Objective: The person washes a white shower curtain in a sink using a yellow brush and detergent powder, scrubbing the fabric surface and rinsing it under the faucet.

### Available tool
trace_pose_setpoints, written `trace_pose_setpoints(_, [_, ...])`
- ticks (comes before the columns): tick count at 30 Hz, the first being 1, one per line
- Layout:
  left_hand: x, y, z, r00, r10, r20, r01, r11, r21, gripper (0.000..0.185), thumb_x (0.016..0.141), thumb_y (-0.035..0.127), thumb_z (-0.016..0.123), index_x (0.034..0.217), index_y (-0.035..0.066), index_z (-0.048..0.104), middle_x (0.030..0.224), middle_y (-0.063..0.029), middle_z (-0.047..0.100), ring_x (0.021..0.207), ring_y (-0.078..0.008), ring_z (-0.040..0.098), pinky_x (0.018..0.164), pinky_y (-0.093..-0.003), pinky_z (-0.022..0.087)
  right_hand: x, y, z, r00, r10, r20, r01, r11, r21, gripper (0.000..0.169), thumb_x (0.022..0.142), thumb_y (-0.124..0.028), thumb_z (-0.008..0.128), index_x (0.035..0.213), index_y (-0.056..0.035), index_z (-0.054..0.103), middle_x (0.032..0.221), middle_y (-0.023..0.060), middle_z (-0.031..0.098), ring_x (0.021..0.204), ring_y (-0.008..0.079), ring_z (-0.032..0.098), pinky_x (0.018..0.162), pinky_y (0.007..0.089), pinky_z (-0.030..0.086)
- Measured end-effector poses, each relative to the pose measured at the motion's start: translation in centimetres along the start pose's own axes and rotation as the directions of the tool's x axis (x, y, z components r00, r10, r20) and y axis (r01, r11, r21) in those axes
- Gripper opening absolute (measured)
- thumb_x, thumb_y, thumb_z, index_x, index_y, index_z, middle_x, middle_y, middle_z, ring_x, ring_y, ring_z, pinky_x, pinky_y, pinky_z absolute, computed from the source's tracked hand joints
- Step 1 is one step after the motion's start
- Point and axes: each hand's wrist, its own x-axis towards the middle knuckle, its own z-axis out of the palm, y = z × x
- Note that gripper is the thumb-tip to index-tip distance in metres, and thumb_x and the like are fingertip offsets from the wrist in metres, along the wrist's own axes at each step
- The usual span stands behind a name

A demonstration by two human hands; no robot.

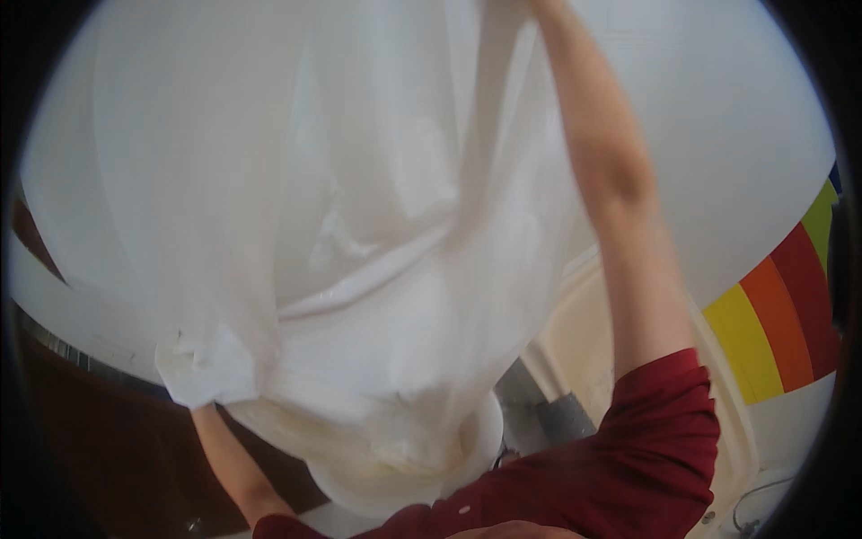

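A large sheet of thin white material (404,303), cloth or plastic, hangs in long folds before me and fills the middle of the view. My left forearm reaches up at the lower left, and a fold of the white sheet covers my left hand, so its fingers are hidden. My right arm is raised along the sheet's right side; my right hand lies beyond the top edge of the picture. The lower end of the sheet bunches over a round white basin or tub (497,421) close to my body.
On the right stands a cream-coloured tub (720,377), with a wall of yellow, orange, red and green stripes (768,323) behind it. A dark reddish-brown surface (121,445) lies at the lower left. A thin cable or hose (747,502) shows at the lower right.
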Motion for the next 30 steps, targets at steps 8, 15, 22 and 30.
trace_pose_setpoints(8, [3.6,3.7,1.8,0.963,-0.262,0.066,0.270,0.938,-0.218,0.069,0.090,0.050,0.055,0.139,0.004,0.041,0.139,-0.0139,0.046,0.123,-0.0262,0.047,0.105,-0.0401,0.039,-34.1,9.6,6.8,0.992,-0.108,-0.061,0.105,0.993,-0.049,0.031,0.074,-0.036,0.068,0.090,-0.0111,0.058,0.072,0.0070,0.057,0.058,0.0280,0.056,0.051,0.0406,0.044])
trace_pose_setpoints(15, [3.5,7.7,0.6,0.912,-0.405,0.063,0.408,0.885,-0.225,0.072,0.089,0.054,0.055,0.138,0.004,0.043,0.138,-0.0133,0.046,0.123,-0.0251,0.047,0.105,-0.0385,0.038,-34.0,9.9,7.4,0.988,0.010,-0.156,-0.014,1.000,-0.018,0.027,0.073,-0.034,0.067,0.089,-0.0125,0.060,0.078,0.0088,0.057,0.064,0.0295,0.058,0.051,0.0418,0.045])
trace_pose_setpoints(22, [0.5,12.4,3.2,0.840,-0.542,0.015,0.539,0.833,-0.124,0.075,0.088,0.059,0.056,0.137,0.004,0.044,0.138,-0.0126,0.047,0.123,-0.0241,0.047,0.105,-0.0368,0.037,-23.7,14.4,1.6,0.888,0.368,-0.276,-0.399,0.915,-0.063,0.033,0.090,-0.034,0.054,0.101,-0.0022,0.055,0.093,0.0154,0.061,0.081,0.0314,0.060,0.072,0.0433,0.048])
trace_pose_setpoints(30, [-0.7,14.9,5.8,0.851,-0.519,-0.076,0.502,0.849,-0.166,0.069,0.089,0.056,0.056,0.133,0.003,0.049,0.133,-0.0105,0.049,0.120,-0.0232,0.046,0.102,-0.0361,0.038,-43.4,19.6,5.4,0.548,0.800,-0.243,-0.819,0.572,0.039,0.033,0.091,-0.034,0.056,0.100,-0.0033,0.053,0.092,0.0114,0.060,0.087,0.0292,0.058,0.079,0.0411,0.045])
